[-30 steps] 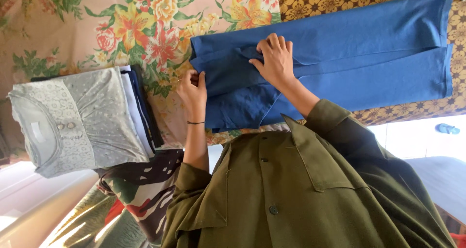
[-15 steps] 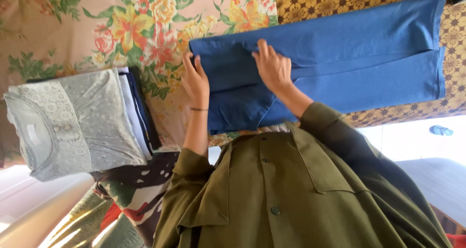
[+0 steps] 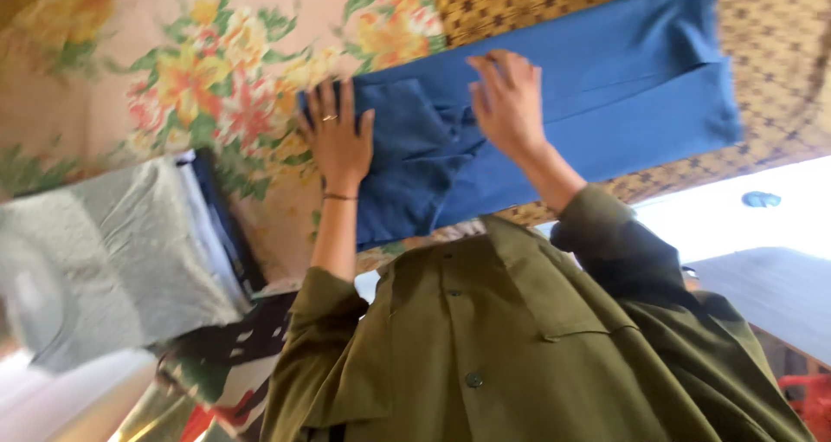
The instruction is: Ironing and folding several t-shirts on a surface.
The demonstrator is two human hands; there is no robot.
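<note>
Blue trousers (image 3: 554, 122) lie flat on the floral bedspread (image 3: 173, 78), near its patterned edge. Both hands open, palms pressing the cloth: left hand (image 3: 339, 143) at waistband end, right hand (image 3: 509, 104) mid-leg. Fabric prob. light, soft, floppy; best taken at folded edges/waistband. Grey folded stack (image 3: 112, 251) alongside.

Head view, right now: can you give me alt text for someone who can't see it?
Two bare hands, left hand and right hand, press flat on blue trousers spread over a floral bedcover. A stack of folded clothes, grey on top, sits beside them; the person wears an olive jacket.
</note>
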